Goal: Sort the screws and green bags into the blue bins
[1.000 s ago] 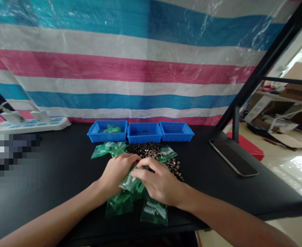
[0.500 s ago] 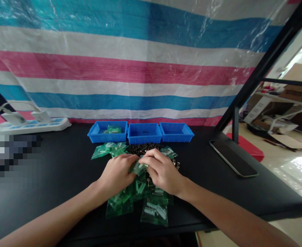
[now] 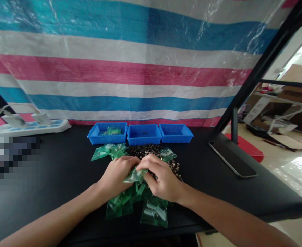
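Observation:
Between my hands is a small green-tinted plastic bag (image 3: 134, 176). My left hand (image 3: 120, 173) grips its left side with curled fingers, and my right hand (image 3: 161, 176) pinches it from the right. What the bag holds is mostly hidden. Beneath and in front of my hands lie several more green bags, one with pale plugs (image 3: 154, 212) inside. Dark screws (image 3: 145, 149) are heaped behind my hands, with shiny metal pieces (image 3: 175, 168) to the right. More green bags (image 3: 108, 151) rest at the back left of the heap.
Three blue trays stand in a row at the back: the left tray (image 3: 107, 139) holds a green bag, beside the middle tray (image 3: 144, 140) and right tray (image 3: 176, 139). A phone (image 3: 231, 159) lies to the right. A white power strip (image 3: 50, 128) sits at the back left.
The bag between my hands has come slightly down and left, showing more of itself. My right hand has shifted a little, uncovering more metal pieces behind it.

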The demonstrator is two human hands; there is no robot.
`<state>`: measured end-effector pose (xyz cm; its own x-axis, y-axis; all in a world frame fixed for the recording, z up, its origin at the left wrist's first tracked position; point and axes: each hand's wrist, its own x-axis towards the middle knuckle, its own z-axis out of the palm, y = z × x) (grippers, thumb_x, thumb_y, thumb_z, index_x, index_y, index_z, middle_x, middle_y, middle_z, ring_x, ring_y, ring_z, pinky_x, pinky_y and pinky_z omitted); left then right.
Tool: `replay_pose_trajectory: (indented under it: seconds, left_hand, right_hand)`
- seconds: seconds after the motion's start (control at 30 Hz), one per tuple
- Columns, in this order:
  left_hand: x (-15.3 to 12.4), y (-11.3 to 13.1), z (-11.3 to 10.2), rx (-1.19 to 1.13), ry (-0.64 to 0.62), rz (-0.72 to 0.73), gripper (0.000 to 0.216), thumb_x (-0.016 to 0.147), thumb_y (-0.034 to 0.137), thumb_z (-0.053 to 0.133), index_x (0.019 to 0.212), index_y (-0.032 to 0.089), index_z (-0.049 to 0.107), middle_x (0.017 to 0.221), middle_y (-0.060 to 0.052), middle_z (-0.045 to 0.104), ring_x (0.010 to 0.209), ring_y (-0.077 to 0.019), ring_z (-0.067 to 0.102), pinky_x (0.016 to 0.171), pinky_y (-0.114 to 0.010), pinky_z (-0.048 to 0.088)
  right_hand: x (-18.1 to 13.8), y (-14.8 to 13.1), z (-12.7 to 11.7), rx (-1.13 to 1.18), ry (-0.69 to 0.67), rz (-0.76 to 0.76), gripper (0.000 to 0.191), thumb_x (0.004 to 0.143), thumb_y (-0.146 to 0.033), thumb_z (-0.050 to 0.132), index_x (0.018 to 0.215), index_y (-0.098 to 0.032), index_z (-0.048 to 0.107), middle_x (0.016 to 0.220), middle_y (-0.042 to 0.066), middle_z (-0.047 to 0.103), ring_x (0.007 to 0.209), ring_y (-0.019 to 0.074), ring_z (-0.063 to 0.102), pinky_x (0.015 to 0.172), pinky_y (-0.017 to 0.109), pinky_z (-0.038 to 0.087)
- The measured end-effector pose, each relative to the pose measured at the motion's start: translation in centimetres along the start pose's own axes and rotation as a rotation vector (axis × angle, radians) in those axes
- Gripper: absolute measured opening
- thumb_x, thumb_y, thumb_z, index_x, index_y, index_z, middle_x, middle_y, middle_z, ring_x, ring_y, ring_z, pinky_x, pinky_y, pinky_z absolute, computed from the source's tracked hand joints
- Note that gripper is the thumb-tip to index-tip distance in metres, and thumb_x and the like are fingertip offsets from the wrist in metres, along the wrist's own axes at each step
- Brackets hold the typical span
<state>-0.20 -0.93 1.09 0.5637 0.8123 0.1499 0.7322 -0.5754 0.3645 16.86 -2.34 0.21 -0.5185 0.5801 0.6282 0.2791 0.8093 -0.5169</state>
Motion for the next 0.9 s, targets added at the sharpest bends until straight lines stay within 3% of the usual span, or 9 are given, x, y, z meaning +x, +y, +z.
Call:
replay_pose_trajectory:
  seconds: [0.2, 0.37, 0.67, 0.9]
  left_hand:
    - [0.2, -0.2, 0.3, 0.010, 0.006, -0.025, 0.011, 0.068, 0.019, 0.050, 0.078, 0.021, 0.056, 0.079, -0.001, 0.063, 0.076, -0.0205, 0.059, 0.063, -0.026, 0.040]
    - [0.6, -0.5, 0.7, 0.029, -0.013, -0.092, 0.026, 0.074, 0.008, 0.042, 0.085, 0.022, 0.061, 0.086, -0.002, 0.065, 0.080, -0.0187, 0.059, 0.067, -0.026, 0.042]
    - [0.3, -0.5, 0.6, -0.001, 0.015, -0.039, 0.026, 0.072, 0.007, 0.043, 0.085, 0.022, 0.060, 0.086, -0.001, 0.065, 0.079, -0.0177, 0.059, 0.067, -0.026, 0.042]
    - [0.0, -0.4, 0.1, 0.039, -0.003, 0.021, 0.021, 0.063, 0.014, 0.051, 0.083, 0.020, 0.055, 0.083, -0.003, 0.063, 0.080, -0.0225, 0.059, 0.065, -0.028, 0.041]
  right_hand:
    - [-0.2, -1.1, 0.5, 0.003, -0.034, -0.075, 0.021, 0.079, -0.005, 0.044, 0.091, -0.016, 0.058, 0.089, 0.007, 0.056, 0.086, 0.0144, 0.053, 0.076, 0.026, 0.046]
    - [-0.2, -1.8, 0.7, -0.026, -0.052, -0.153, 0.020, 0.083, -0.009, 0.042, 0.093, -0.014, 0.059, 0.090, 0.008, 0.057, 0.082, 0.0125, 0.055, 0.074, 0.022, 0.048]
    - [-0.4, -1.9, 0.6, -0.158, -0.105, -0.184, 0.022, 0.084, -0.010, 0.041, 0.093, -0.017, 0.060, 0.094, 0.008, 0.056, 0.085, 0.0138, 0.055, 0.078, 0.025, 0.048]
    - [-0.1, -0.7, 0.2, -0.175, -0.067, -0.142, 0.024, 0.084, -0.009, 0.041, 0.096, -0.016, 0.060, 0.092, 0.009, 0.056, 0.085, 0.0149, 0.054, 0.076, 0.025, 0.047]
